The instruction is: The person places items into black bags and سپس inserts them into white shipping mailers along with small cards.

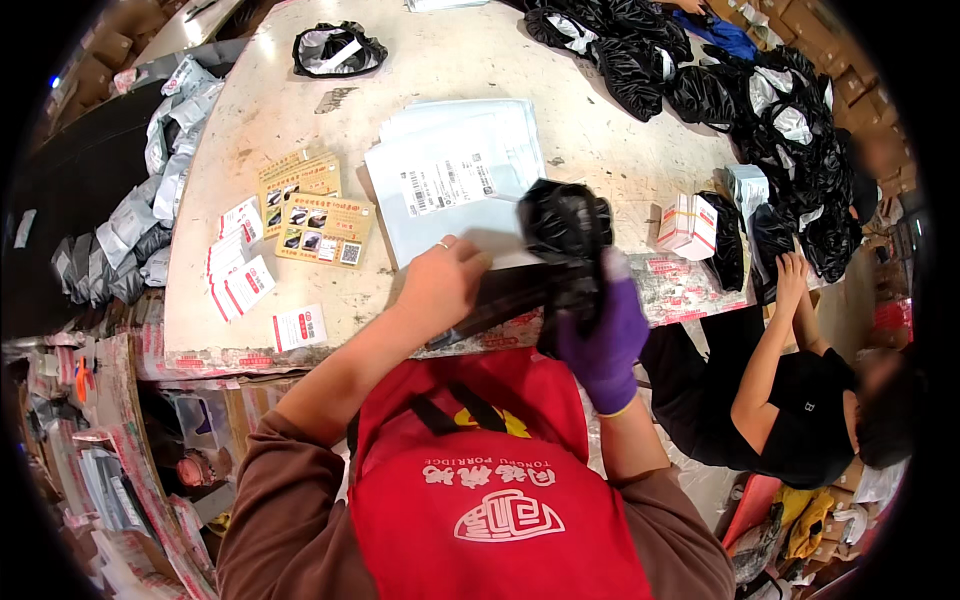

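My bare left hand [444, 279], with a ring on one finger, is at the near edge of the top pale plastic mailing bag [397, 180], its fingertips curled on the bag's lip. This bag bears a printed label and lies on a stack of similar ones. A dark plastic flap or lining [502, 296] shows between my hands, partly blurred. My right hand [611, 345], in a purple glove, grips a bunched, shiny black plastic-like cover [566, 225] upright beside the stack's right corner. The cover hides part of the glove's fingers.
Gold printed cards [326, 229] and white-and-red cards [244, 285] lie left on the worn table [465, 52]. A black cover [339, 51] sits farther back. Filled mailers [131, 221] line the left side. At right are banded cards [686, 225], heaped black covers [701, 94] and a co-worker's hands [791, 277].
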Tool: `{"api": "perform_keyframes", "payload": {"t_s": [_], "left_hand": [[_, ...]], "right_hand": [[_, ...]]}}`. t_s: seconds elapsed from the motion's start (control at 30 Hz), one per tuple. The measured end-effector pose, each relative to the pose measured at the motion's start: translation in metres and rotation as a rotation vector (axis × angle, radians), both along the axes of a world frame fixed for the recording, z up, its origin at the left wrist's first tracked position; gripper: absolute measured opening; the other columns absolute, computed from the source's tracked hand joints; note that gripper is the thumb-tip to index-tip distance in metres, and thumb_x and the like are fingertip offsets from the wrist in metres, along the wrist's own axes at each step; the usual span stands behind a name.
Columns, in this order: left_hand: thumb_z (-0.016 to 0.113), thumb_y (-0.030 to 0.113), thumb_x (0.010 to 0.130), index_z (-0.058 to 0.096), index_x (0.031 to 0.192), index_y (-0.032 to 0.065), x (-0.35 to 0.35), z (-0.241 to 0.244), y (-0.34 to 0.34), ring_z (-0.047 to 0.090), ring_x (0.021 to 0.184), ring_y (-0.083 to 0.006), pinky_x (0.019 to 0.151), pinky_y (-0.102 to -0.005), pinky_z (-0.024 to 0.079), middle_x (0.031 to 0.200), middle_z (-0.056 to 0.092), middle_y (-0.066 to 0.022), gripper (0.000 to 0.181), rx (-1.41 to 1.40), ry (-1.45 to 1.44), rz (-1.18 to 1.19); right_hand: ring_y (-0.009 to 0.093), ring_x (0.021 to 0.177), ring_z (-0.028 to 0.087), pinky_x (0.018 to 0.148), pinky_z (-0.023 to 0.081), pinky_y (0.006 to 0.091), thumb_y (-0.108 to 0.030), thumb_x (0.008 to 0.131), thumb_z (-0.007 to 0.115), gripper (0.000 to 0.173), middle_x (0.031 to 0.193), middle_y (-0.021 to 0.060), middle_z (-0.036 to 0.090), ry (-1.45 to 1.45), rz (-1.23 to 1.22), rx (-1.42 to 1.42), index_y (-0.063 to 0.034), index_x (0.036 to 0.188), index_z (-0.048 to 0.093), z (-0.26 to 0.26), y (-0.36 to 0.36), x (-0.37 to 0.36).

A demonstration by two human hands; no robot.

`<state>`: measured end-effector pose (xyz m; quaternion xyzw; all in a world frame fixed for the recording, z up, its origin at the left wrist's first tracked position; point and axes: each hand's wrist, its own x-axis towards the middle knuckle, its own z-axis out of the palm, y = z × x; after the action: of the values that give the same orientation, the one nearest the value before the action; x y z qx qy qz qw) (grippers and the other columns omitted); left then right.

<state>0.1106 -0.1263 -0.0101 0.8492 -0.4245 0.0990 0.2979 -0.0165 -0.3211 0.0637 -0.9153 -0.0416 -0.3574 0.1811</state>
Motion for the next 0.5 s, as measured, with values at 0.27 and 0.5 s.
{"api": "perform_keyframes", "payload": {"t_s": [0.27,0.5], "left_hand": [[0.065,0.004,0.088,0.073,0.108,0.0086,0.025,0.022,-0.001,0.059,0.070,-0.0208,0.062,-0.0330,0.046,0.076,0.055,-0.0075,0.022,-0.373,0.321,0.171],[0.063,0.010,0.076,0.073,0.097,0.0132,-0.003,0.035,-0.004,0.061,0.071,-0.0285,0.061,-0.0426,0.048,0.074,0.054,-0.0087,0.023,-0.204,-0.048,0.051]], "right_hand": [[0.038,0.101,0.063,0.087,0.052,0.0418,-0.007,0.076,0.066,0.069,0.126,0.0201,0.060,0.532,0.504,0.139,-0.0046,0.142,0.045,-0.047,0.036,0.028],[0.038,0.102,0.064,0.087,0.050,0.0436,-0.007,0.076,0.064,0.042,0.111,0.0212,0.065,0.678,0.625,0.607,-0.0002,0.117,0.057,-0.057,0.028,0.059]]}}
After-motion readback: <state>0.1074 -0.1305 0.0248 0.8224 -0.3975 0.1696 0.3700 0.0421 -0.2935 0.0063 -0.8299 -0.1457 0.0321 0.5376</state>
